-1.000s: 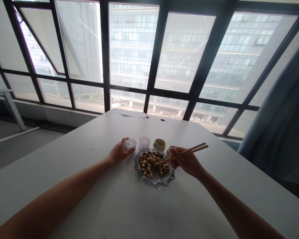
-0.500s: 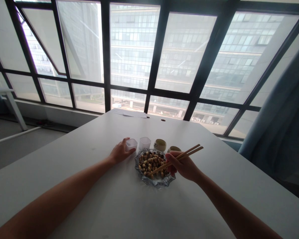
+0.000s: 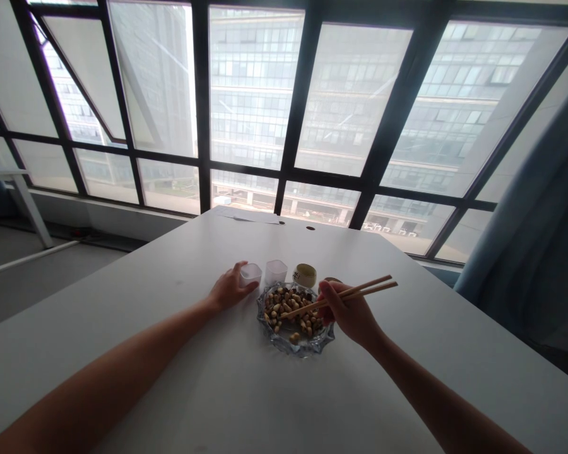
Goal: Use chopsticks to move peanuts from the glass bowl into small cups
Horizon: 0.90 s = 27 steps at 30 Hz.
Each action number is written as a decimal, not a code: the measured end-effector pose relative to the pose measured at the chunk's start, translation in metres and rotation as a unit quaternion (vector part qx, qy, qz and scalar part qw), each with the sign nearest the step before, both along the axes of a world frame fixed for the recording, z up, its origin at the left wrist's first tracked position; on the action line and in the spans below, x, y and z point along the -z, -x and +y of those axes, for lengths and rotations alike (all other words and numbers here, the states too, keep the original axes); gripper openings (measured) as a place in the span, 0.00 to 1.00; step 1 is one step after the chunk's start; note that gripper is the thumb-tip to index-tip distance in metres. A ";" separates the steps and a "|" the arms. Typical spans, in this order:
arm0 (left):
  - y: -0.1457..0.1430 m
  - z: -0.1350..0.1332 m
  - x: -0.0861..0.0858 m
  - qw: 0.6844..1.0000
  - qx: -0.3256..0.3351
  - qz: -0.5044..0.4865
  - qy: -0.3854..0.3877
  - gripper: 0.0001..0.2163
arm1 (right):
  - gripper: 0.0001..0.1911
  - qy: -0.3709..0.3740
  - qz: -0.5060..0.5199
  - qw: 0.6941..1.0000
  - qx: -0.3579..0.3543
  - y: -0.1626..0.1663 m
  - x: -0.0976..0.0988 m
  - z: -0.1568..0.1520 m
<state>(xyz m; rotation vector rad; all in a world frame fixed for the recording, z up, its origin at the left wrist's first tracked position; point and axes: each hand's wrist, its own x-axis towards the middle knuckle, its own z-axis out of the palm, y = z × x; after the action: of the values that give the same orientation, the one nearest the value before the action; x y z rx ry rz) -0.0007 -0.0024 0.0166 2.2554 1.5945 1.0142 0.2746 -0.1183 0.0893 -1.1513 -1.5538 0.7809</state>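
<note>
My left hand (image 3: 231,285) is closed around the left side of a small translucent plastic cup (image 3: 251,273) standing on the table. A pair of wooden chopsticks (image 3: 369,287) is gripped in my right hand (image 3: 348,310). Their tips reach into the nuts (image 3: 279,304), which look like peanuts and other mixed nuts, in a scalloped glass bowl (image 3: 274,342). Whether the tips pinch a nut is too small to tell. Behind the bowl stand a second translucent cup (image 3: 276,272) and a yellowish-green cup (image 3: 305,273) with dark lettering. Another round cup (image 3: 331,279) is mostly hidden behind my right hand.
Everything stands on a white table (image 3: 208,391). White paper sheets (image 3: 246,215) lie at its far end, near two dark round holes. Beyond are large framed windows, with a blue curtain (image 3: 530,214) on the right and another table (image 3: 21,195) at far left.
The chopstick tips have moved away from me and slightly left through the nuts, baring some of the bowl's near bottom. My right hand has shifted slightly right; my left hand keeps its place on the cup.
</note>
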 end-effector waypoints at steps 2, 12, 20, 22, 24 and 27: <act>0.000 0.001 0.001 1.000 0.001 0.002 -0.002 0.31 | 0.29 0.006 0.012 1.000 0.016 0.006 0.005 -0.001; 0.000 -0.002 -0.002 1.000 0.001 0.004 0.006 0.30 | 0.28 0.056 0.044 0.997 0.024 0.013 0.020 0.001; -0.001 -0.002 -0.003 1.000 0.001 0.013 0.015 0.31 | 0.29 0.043 0.026 0.999 0.005 0.021 0.015 -0.008; -0.001 -0.002 -0.004 1.000 0.004 0.008 0.014 0.31 | 0.29 0.040 0.022 0.999 -0.012 0.023 0.016 -0.011; -0.001 -0.003 -0.004 1.000 0.006 0.002 0.011 0.31 | 0.27 0.036 0.015 0.999 -0.020 0.023 0.015 -0.013; -0.001 -0.002 -0.003 1.000 0.006 -0.001 0.012 0.31 | 0.26 0.027 0.011 1.000 -0.009 0.017 0.012 -0.010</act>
<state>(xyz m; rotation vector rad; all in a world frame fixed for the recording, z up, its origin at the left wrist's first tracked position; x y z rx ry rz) -0.0002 -0.0045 0.0193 2.2457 1.5822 0.9876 0.2572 -0.1287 0.0776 -1.1659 -1.5345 0.8487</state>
